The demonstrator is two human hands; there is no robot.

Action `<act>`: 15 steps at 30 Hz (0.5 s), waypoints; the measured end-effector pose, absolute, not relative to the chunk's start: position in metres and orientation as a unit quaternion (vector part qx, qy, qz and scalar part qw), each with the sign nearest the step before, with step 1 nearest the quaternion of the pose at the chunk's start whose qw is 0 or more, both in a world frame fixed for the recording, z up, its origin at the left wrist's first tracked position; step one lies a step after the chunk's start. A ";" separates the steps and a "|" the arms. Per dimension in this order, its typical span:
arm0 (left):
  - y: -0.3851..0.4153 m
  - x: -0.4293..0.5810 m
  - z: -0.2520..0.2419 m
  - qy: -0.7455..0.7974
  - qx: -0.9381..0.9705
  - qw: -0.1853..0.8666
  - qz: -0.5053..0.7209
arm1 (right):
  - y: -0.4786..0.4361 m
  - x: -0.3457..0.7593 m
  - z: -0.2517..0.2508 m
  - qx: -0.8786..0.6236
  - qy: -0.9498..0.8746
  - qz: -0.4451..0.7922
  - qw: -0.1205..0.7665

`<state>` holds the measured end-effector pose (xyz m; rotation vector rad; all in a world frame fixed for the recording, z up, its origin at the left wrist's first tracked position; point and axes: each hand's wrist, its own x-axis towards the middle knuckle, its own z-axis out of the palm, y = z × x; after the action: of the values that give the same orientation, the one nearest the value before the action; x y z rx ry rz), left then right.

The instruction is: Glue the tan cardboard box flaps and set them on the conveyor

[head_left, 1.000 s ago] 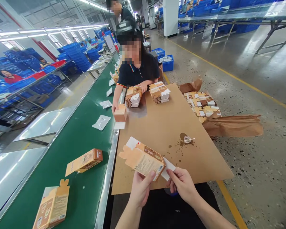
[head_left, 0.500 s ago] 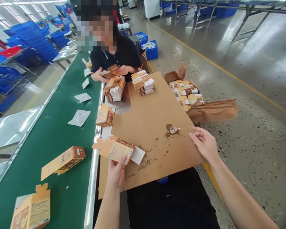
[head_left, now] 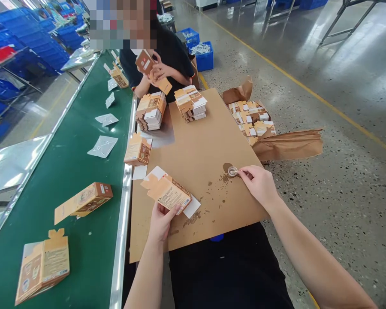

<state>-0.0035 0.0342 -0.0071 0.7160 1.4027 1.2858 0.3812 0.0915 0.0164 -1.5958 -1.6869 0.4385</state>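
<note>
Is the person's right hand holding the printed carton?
No, the right hand is at the small clear dish, while the left hand holds the carton.

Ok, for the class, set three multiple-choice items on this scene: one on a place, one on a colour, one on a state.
1. Where is the small clear dish?
A on the brown cardboard sheet
B on the green conveyor belt
C inside a crate

2. What colour are the plastic crates on the floor beyond the person opposite?
A red
B blue
C white

3. What state is the tan printed paperboard carton in the left hand in?
A sealed in clear wrap
B torn in half
C flat, with end flaps spread

Answers:
1 A, it sits on the sheet at a brown stain.
2 B, those crates show blue.
3 C, it lies flat with its flaps out.
</note>
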 end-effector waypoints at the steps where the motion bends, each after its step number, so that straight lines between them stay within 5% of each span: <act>1: 0.034 -0.002 -0.008 0.588 0.300 0.523 0.540 | 0.090 0.381 0.018 -0.623 -0.667 0.165 0.375; 8: 0.038 -0.003 -0.004 0.591 0.294 0.534 0.528 | 0.091 0.381 0.025 -0.628 -0.669 0.141 0.372; 15: 0.039 0.007 0.017 0.598 0.295 0.549 0.504 | 0.053 0.351 0.034 -0.610 -0.624 0.117 0.474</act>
<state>0.0069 0.0394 0.0171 0.6981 1.4161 1.1931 0.3507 0.0535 0.0344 -1.4929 -1.5255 0.2852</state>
